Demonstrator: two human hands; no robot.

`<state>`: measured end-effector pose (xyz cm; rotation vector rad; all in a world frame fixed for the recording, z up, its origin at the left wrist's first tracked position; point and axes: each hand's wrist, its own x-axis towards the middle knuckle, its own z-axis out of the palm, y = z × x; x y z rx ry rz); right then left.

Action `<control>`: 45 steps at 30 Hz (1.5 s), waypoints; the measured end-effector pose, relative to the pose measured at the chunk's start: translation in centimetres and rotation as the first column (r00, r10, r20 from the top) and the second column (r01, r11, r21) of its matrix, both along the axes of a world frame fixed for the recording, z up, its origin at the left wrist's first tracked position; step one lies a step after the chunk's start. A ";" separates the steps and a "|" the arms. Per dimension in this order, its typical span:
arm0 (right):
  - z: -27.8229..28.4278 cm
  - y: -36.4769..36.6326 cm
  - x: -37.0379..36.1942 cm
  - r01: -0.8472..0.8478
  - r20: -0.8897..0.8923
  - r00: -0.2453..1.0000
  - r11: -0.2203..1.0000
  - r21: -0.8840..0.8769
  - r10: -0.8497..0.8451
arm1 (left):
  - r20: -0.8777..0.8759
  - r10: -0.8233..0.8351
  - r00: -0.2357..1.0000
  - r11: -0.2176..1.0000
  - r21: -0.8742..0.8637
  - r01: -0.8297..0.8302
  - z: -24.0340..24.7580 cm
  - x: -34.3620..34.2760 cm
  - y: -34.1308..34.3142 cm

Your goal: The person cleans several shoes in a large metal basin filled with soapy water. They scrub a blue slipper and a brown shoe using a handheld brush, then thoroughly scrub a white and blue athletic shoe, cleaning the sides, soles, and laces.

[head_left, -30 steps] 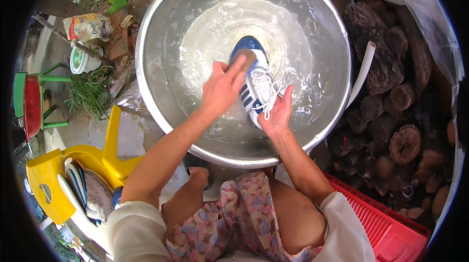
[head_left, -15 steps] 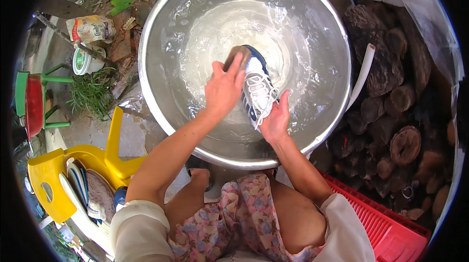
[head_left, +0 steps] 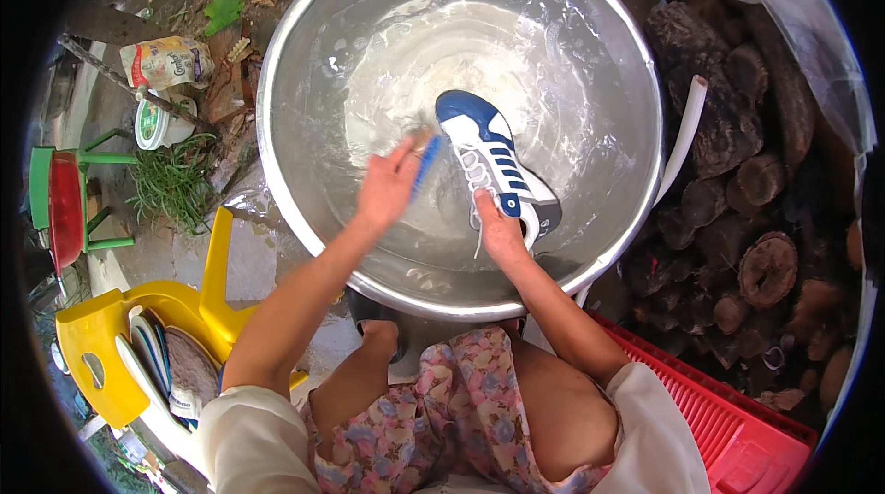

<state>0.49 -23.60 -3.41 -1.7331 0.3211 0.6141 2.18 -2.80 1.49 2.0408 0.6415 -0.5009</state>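
Observation:
A white and blue sneaker (head_left: pixel 493 153) with white laces is held over the water in a large metal basin (head_left: pixel 277 139). My right hand (head_left: pixel 501 234) grips it near the heel, thumb by the laces. The shoe's toe points away from me, and part of its grey sole shows on the right. My left hand (head_left: pixel 387 185) is closed around a scrubbing brush (head_left: pixel 427 160) with blue bristles, somewhat smeared by motion. The brush is just left of the shoe, apart from it. Ripples cover the water beneath both hands.
At the left stands a yellow plastic stool (head_left: pixel 92 319) with more shoes (head_left: pixel 189 370) on it. Behind it are a red and green stool (head_left: pixel 64 208) and a white tub (head_left: pixel 157 125). Stacked logs (head_left: pixel 765 268), a white pipe (head_left: pixel 685 135) and a red plastic rack (head_left: pixel 701 416) lie right.
The shoe has turned in my right hand, so its blue toe and striped side now show. My left hand has drawn the brush off the shoe, leftward and toward me.

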 end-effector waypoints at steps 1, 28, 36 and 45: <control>-0.3 -0.2 -0.1 -0.073 0.021 0.997 0.997 -0.016 0.074 | 0.187 0.004 0.982 1.000 0.005 -0.005 0.2 -1.8 -2.1; 7.4 1.1 2.3 0.327 -0.307 0.943 0.534 0.780 -0.131 | 0.363 -0.117 0.925 0.731 0.662 -0.167 -1.3 2.6 0.0; 8.2 1.0 4.7 0.655 -0.592 0.740 0.547 0.522 -0.321 | 0.563 -0.378 0.735 0.926 0.236 0.296 3.3 -1.8 -8.1; 7.7 -0.1 4.1 0.547 -0.542 0.821 0.522 0.655 -0.180 | 0.364 -0.433 0.824 0.886 0.340 0.316 4.7 -1.4 -9.7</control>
